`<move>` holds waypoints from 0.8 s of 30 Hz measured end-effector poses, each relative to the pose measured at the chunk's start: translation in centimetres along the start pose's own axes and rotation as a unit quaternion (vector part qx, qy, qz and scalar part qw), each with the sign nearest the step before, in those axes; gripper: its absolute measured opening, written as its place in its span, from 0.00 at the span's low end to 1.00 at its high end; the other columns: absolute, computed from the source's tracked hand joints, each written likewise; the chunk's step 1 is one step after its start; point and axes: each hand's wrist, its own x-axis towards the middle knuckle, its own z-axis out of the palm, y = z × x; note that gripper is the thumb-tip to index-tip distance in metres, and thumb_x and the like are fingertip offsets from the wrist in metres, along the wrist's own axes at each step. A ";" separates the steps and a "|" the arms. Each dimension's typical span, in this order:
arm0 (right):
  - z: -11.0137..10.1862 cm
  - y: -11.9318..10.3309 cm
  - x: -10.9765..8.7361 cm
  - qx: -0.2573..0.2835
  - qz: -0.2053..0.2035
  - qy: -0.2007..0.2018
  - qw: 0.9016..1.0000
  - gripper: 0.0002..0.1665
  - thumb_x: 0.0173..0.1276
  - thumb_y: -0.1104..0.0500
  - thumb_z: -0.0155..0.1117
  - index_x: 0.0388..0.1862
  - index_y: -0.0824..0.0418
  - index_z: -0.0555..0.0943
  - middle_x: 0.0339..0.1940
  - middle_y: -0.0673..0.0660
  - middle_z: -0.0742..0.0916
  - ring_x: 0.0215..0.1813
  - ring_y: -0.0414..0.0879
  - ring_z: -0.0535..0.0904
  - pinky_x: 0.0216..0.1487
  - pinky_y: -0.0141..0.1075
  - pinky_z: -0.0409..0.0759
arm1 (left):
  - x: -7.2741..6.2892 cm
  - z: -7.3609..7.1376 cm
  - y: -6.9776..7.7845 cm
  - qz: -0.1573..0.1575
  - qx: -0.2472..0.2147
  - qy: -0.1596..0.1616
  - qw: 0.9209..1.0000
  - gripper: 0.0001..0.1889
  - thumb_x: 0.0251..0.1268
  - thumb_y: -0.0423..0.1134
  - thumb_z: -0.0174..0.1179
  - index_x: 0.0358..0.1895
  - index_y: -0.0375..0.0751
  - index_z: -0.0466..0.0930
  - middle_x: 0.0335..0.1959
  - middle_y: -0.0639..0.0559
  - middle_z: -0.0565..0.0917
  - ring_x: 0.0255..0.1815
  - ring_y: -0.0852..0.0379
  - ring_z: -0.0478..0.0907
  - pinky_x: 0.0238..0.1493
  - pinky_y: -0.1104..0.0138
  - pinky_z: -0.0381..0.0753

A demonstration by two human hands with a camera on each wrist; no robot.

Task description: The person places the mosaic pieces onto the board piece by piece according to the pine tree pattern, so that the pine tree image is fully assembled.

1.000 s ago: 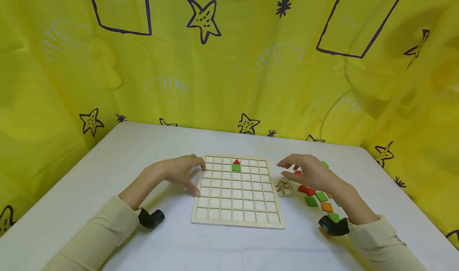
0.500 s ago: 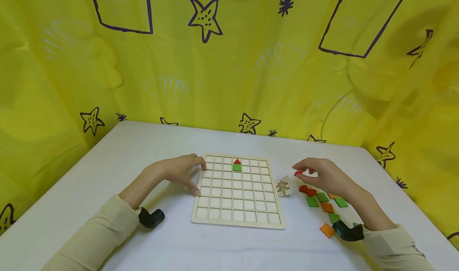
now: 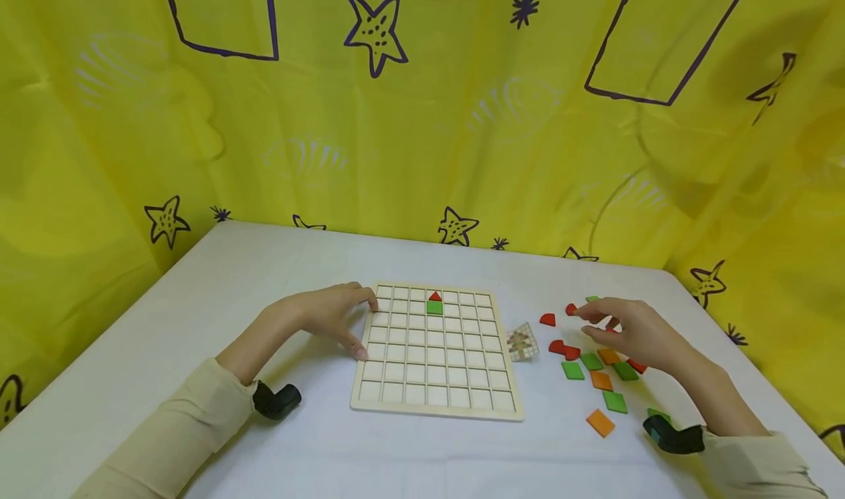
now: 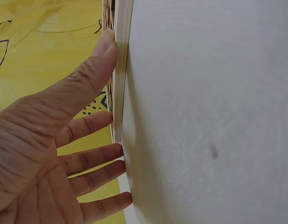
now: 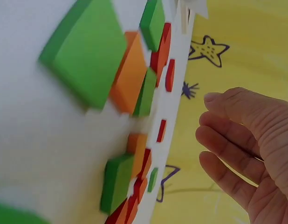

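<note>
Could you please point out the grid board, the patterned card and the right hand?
Grid board (image 3: 436,354): head view, bare cell near its middle.
Patterned card (image 3: 523,343): head view, printed face.
Right hand (image 3: 638,332): head view, back of hand.

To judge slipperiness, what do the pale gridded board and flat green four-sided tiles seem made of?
Pale gridded board: probably matte wood; its tan edge shows lengthwise lines.
Flat green four-sided tiles: matte painted wood or plastic, unclear; even colour, no visible grain.
</note>
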 end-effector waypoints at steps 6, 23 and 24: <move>-0.2 1.4 -1.3 0.001 0.029 -0.012 1.000 0.18 0.58 0.68 0.78 0.48 0.65 0.87 0.41 0.55 0.90 0.38 0.40 0.82 0.36 0.33 0.83 | 0.0 0.0 -0.1 0.004 0.005 0.000 1.000 0.38 0.49 0.54 0.80 0.61 0.44 0.74 0.64 0.40 0.74 0.67 0.43 0.71 0.71 0.47 0.68; 0.3 3.0 -2.0 0.022 0.085 -0.063 0.994 0.16 0.61 0.65 0.76 0.48 0.64 0.86 0.43 0.55 0.89 0.38 0.38 0.79 0.33 0.30 0.82 | 0.0 0.1 -0.2 0.009 -0.005 0.002 1.000 0.38 0.48 0.54 0.81 0.61 0.43 0.74 0.64 0.42 0.74 0.68 0.44 0.70 0.72 0.47 0.68; 0.3 3.0 -2.0 0.022 0.086 -0.064 0.994 0.16 0.61 0.65 0.76 0.48 0.64 0.86 0.42 0.55 0.89 0.38 0.39 0.79 0.33 0.30 0.82 | 0.0 0.1 -0.2 0.009 -0.006 0.002 1.000 0.38 0.48 0.54 0.81 0.61 0.43 0.74 0.64 0.42 0.75 0.68 0.44 0.70 0.71 0.47 0.68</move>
